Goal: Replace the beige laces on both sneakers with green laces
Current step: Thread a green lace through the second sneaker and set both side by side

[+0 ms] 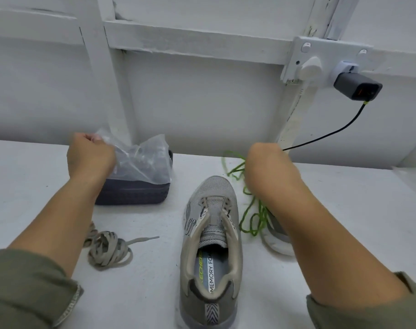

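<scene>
A grey sneaker (211, 248) without laces stands in the middle of the white table, toe pointing away. A second sneaker (277, 236) lies to its right, mostly hidden under my right forearm. Removed beige laces (109, 249) lie coiled at the left. My right hand (264, 162) grips tangled green laces (252, 210) that trail down over the second sneaker. My left hand (89, 155) pinches a clear plastic bag (143, 160) above a dark box.
A dark grey box (133, 192) sits at the back left under the bag. On the white wall behind, a socket holds a white plug (309, 67) and a black charger (356, 87) whose cable (333, 134) runs down toward the table.
</scene>
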The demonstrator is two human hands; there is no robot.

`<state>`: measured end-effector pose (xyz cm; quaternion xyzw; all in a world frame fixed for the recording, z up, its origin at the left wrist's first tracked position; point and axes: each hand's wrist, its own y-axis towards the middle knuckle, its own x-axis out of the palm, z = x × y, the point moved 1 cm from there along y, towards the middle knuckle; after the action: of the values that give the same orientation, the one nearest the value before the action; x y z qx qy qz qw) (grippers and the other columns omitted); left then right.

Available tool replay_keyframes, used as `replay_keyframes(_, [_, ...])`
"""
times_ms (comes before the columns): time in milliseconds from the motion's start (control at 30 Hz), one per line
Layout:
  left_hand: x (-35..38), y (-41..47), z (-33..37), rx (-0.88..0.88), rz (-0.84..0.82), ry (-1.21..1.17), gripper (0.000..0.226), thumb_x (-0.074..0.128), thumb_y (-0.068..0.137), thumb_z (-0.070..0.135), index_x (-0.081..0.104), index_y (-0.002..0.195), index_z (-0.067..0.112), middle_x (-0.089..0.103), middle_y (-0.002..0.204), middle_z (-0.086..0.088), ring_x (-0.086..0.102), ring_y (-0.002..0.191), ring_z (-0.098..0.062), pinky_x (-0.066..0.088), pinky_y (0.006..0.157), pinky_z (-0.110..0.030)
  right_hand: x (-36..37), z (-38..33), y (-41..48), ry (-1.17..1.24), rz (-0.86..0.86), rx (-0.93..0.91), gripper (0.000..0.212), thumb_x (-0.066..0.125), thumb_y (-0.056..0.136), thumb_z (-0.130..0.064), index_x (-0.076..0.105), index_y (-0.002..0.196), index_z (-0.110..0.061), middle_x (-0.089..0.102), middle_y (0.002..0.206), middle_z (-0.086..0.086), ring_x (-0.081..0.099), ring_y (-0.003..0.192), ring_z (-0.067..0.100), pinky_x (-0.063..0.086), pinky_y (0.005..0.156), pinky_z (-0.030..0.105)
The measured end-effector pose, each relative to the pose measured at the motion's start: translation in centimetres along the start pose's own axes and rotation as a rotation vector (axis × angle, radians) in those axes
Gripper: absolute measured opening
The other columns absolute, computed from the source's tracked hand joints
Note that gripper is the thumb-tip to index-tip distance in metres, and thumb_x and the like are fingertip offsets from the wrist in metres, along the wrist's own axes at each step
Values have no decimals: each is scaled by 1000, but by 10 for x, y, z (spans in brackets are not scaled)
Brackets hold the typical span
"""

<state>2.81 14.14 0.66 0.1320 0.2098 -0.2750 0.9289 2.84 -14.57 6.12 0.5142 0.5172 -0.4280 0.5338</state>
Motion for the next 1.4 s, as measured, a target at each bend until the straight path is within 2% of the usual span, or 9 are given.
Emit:
replay_keyframes(133, [5,-3,-2,56,88,309,41,53,92,12,37,129,5,48,130,-21,44,119,-41,42,87,-48,2,14,-13,-108,-143,29,30,49,85,2,35,63,-13,34,67,1,32,53,12,35,50,26])
replay_keyframes(267, [8,-8,2,136,148,668,56,67,75,3,45,126,6,42,130,-25,36,121,-41,32,95,-48,21,28,-20,-134,-281,10,26,60,87,-15,42,69,-15,43,68,-1,40,56,14,39,54,26])
replay_keyframes(333, [9,-11,9,220,113,643,41,61,80,4,54,120,11,45,128,-22,37,121,-40,30,97,-48,22,33,-25,-76,-257,9,17,60,87,-16,44,87,-13,42,72,-2,45,66,18,34,51,26])
replay_keyframes(433, [15,-27,16,438,-63,490,23,52,90,17,61,112,16,59,118,-13,45,117,-40,37,95,-50,19,40,-30,-35,-175,4,29,48,87,-5,35,109,-19,37,73,-1,41,68,19,28,51,29])
replay_keyframes(667, [41,-93,22,892,-368,203,9,61,89,21,63,97,18,62,92,4,55,90,-22,40,83,-32,32,30,-16,-108,-2,-117,31,52,86,-1,65,108,-18,60,103,3,58,85,25,38,62,28])
replay_keyframes(833, [54,-103,8,842,-521,264,15,60,90,26,60,104,21,60,98,5,50,98,-19,43,88,-34,51,2,12,-293,25,-288,24,50,86,3,63,103,-9,59,109,7,58,99,26,38,65,30])
replay_keyframes(1000, [52,-95,-1,827,-509,330,17,61,90,24,60,107,18,59,99,3,50,99,-19,42,88,-33,70,-8,33,-391,-16,-320,21,50,86,2,48,72,-13,63,100,2,61,99,23,37,68,27])
replay_keyframes(1167, [50,-87,-4,855,-486,359,17,61,90,26,62,105,19,58,97,6,52,99,-19,41,88,-31,87,-4,48,-383,-74,-279,30,44,90,1,64,110,-11,64,116,4,61,105,25,41,70,29])
replay_keyframes(1400, [50,-89,-5,857,-458,348,13,61,90,30,62,101,24,60,98,8,50,100,-20,42,88,-38,93,-3,59,-331,-144,-202,31,44,89,1,62,112,-8,63,117,8,60,106,28,43,73,31])
